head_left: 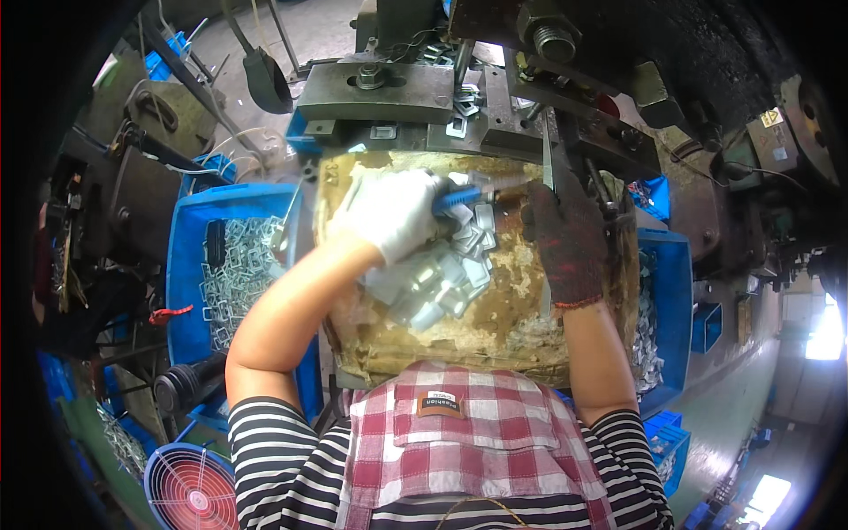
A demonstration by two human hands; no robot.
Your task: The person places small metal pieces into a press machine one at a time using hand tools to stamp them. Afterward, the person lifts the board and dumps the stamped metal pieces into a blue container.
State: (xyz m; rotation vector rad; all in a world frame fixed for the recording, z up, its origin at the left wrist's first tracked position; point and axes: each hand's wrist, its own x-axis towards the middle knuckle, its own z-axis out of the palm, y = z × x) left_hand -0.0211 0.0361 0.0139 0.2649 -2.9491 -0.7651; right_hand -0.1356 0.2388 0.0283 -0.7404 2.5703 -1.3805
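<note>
Head view looks down at one worn, yellow-brown tabletop in the middle of the frame. One left hand in a white glove sits at the upper middle. Its fingers are curled tight around one blue-handled tool, which points to the right. Just under that hand lies one pile of small shiny metal clips, too many to count. The clips rest on the tabletop, and the glove touches the top of the pile. One right hand in a dark red knit glove is at the right of the middle. Its fingers are pressed together and point up toward the dark press machine at the top. Whether it holds anything cannot be told. Two blue bins hold more clips: one bin at the left and one bin at the right. One red fan sits at the lower left.
</note>
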